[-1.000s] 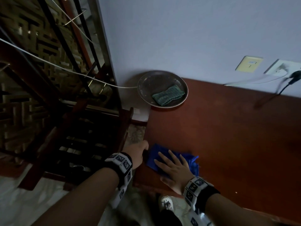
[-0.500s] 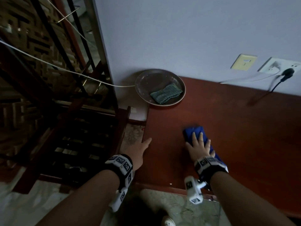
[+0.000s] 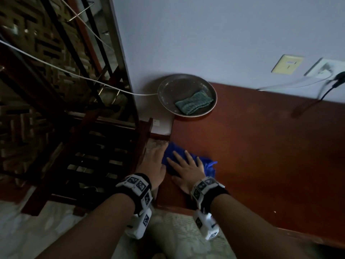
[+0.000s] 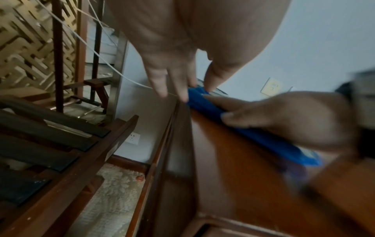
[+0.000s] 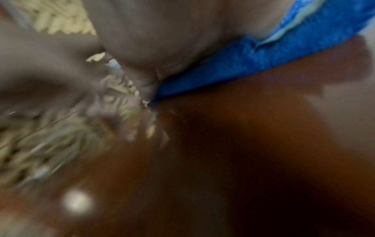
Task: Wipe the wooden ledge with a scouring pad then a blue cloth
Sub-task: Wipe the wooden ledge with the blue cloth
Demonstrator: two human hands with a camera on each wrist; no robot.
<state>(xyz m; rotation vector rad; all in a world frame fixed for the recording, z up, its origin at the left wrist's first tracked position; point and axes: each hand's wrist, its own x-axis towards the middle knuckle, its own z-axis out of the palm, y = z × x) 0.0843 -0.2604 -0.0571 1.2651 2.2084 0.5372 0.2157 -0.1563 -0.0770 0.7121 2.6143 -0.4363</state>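
A blue cloth (image 3: 207, 166) lies near the left end of the reddish wooden ledge (image 3: 261, 146). My right hand (image 3: 186, 165) presses flat on the cloth with fingers spread; the left wrist view shows the cloth (image 4: 263, 136) under that hand, and the blurred right wrist view shows the palm on the cloth (image 5: 263, 61). My left hand (image 3: 155, 161) rests at the ledge's left edge with straight fingers, its fingertips (image 4: 162, 91) beside the cloth's end. A green scouring pad (image 3: 194, 104) lies in a round metal dish (image 3: 168, 86) at the ledge's back left corner.
A white wall (image 3: 205, 34) backs the ledge, with a switch plate (image 3: 287, 64) and a socket holding a black plug (image 3: 337, 79). A white cable (image 3: 74, 74) runs left from the dish. A dark wooden slatted chair (image 3: 93, 156) stands left of the ledge.
My right hand has slid the blue cloth from the ledge's middle back left to the edge next to my left hand. The left hand stayed at the edge.
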